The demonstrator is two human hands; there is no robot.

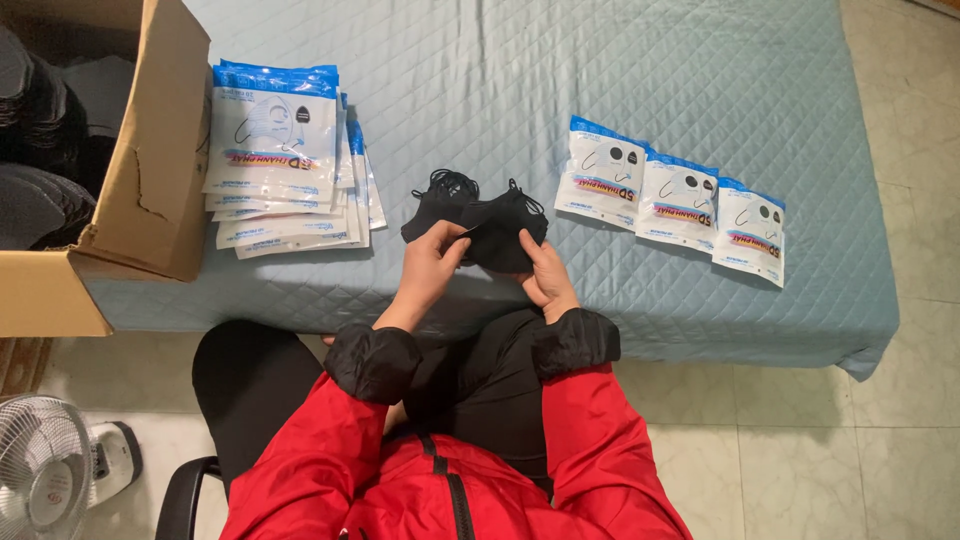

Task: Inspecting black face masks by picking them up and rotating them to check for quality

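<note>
Both my hands hold a black face mask (500,232) at the near edge of a light blue quilted mattress (620,70). My left hand (430,262) pinches its left side with thumb and fingers. My right hand (545,275) grips its lower right edge. More black masks (440,200) with thin ear loops lie in a small pile just behind it. A stack of flat white and blue mask packets (285,165) lies to the left. Three filled packets (680,200) sit in a row to the right.
An open cardboard box (150,150) with dark masks inside stands at the far left on the mattress. A white fan (45,470) is on the tiled floor at the lower left. My red jacket and black trousers fill the bottom.
</note>
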